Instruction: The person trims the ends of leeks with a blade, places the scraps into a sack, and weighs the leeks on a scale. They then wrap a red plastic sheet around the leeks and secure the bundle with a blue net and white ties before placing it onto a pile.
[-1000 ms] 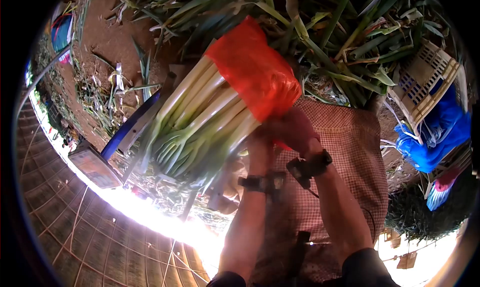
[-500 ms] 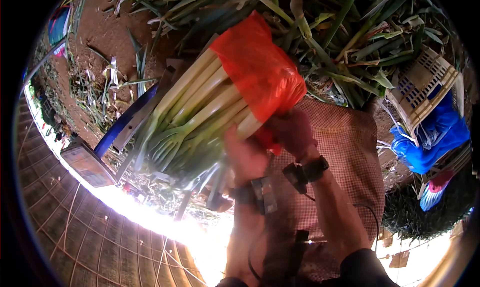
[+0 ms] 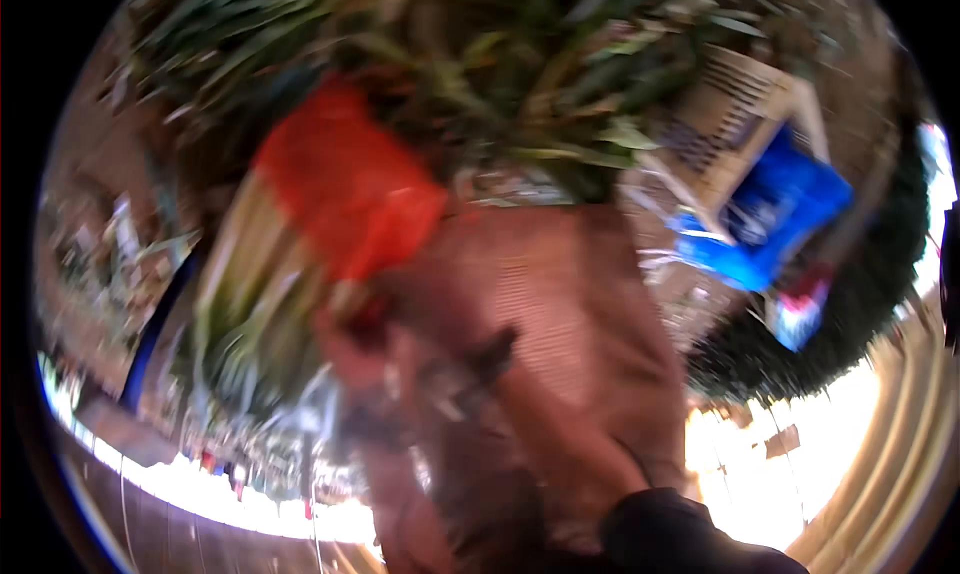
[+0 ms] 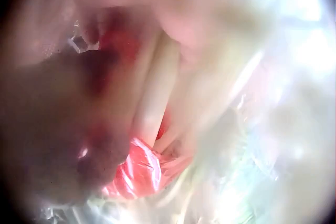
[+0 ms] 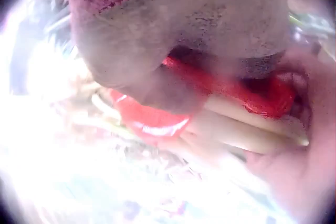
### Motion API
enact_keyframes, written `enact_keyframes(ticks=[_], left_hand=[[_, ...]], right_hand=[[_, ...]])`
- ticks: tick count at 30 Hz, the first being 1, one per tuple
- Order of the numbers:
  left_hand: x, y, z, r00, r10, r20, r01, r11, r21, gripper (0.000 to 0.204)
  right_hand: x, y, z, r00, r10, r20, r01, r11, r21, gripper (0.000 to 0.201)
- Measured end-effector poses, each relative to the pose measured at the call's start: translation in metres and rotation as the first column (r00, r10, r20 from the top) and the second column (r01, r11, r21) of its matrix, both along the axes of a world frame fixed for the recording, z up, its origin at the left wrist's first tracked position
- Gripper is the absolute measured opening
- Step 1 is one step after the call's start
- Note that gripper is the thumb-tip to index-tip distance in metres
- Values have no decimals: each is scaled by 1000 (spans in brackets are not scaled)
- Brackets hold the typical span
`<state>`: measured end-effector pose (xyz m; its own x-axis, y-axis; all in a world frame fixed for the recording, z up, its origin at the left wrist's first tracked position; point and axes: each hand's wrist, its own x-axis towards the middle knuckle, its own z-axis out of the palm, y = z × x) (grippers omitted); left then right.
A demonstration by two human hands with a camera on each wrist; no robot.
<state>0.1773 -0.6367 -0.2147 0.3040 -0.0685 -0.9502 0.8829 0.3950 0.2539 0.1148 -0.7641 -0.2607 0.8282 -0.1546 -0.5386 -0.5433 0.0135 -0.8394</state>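
Observation:
A red plastic bag (image 3: 350, 179) covers one end of a bundle of leeks (image 3: 250, 284), blurred at left in the head view. My bare left hand (image 3: 350, 349) is at the bag's lower edge; its fingers curl round pale stalks (image 4: 157, 87) in the left wrist view. My gloved right hand (image 3: 430, 304) is close beside it, pinching red plastic (image 5: 149, 116) in the right wrist view. Between the two hands lie pale stalk ends (image 5: 252, 129) and a folded red edge. Some fingertips are hidden.
Loose green leaves (image 3: 480, 64) are heaped across the top. A checked brownish-red cloth (image 3: 550, 304) lies right of the hands. At upper right stands a beige slatted crate (image 3: 725, 124) with blue plastic (image 3: 790, 209). A blue bar (image 3: 155, 334) slants at left.
The head view has swung, so bag, leeks and crate appear further left. The left hand, which was blurred beside the bundle, is now close to the right hand at the bag's edge.

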Motion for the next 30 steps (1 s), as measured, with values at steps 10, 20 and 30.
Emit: enact_keyframes(ticks=[10,20,30], left_hand=[[-16,31,-12,992,-109,-57,107,993,-41,64],[5,-3,-5,995,-98,36,84,953,290,68],[8,79,-42,986,-157,-57,161,984,72,62]], right_hand=[[0,-32,44,801,-582,-138,581,701,414,38],[14,-30,18,791,-310,-527,607,498,619,36],[-207,-252,102,902,-360,-238,278,907,-318,30]])
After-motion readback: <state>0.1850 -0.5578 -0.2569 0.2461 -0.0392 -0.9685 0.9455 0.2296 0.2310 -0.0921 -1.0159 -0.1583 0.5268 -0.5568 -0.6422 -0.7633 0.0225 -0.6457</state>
